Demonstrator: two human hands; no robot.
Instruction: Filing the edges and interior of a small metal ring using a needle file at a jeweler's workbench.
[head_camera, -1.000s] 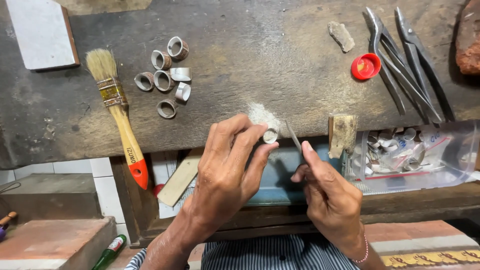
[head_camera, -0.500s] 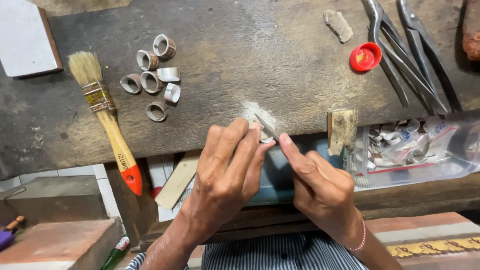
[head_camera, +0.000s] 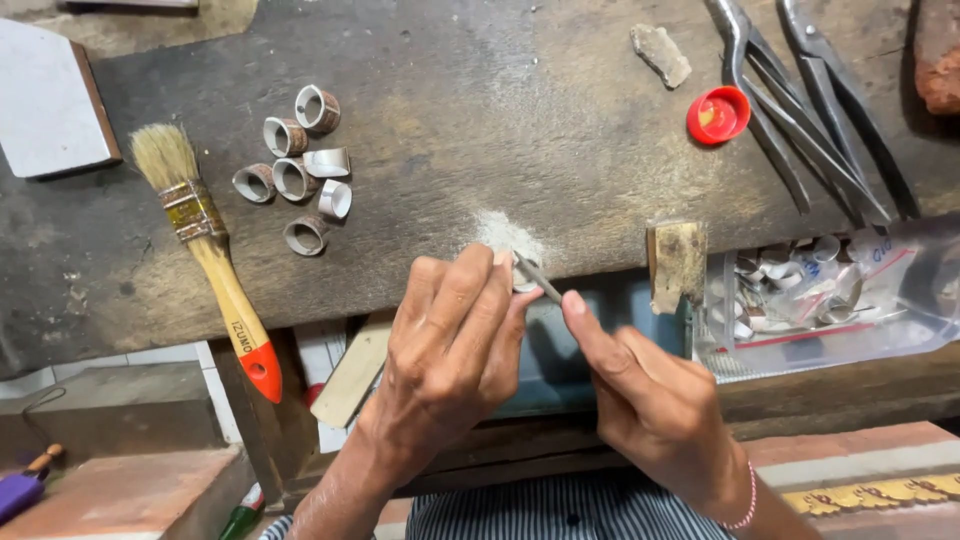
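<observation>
My left hand (head_camera: 450, 345) pinches a small metal ring (head_camera: 524, 272) against the front edge of the dark wooden bench (head_camera: 480, 130). My right hand (head_camera: 650, 400) grips a thin metal file (head_camera: 540, 278), whose tip lies on the ring. A patch of pale filing dust (head_camera: 505, 232) covers the bench just behind the ring. Several similar metal rings (head_camera: 295, 165) lie in a loose group at the left of the bench.
A wooden-handled paintbrush (head_camera: 215, 260) lies left of the hands. Large metal pliers (head_camera: 800, 110), a red cap (head_camera: 718, 113) and a stone chip (head_camera: 660, 52) sit at the back right. A wooden peg (head_camera: 677, 262) and a clear bag of metal pieces (head_camera: 830, 295) are at the right.
My right hand has pushed the file forward and left onto the ring, after being drawn back a second ago. My left hand stays at the bench edge.
</observation>
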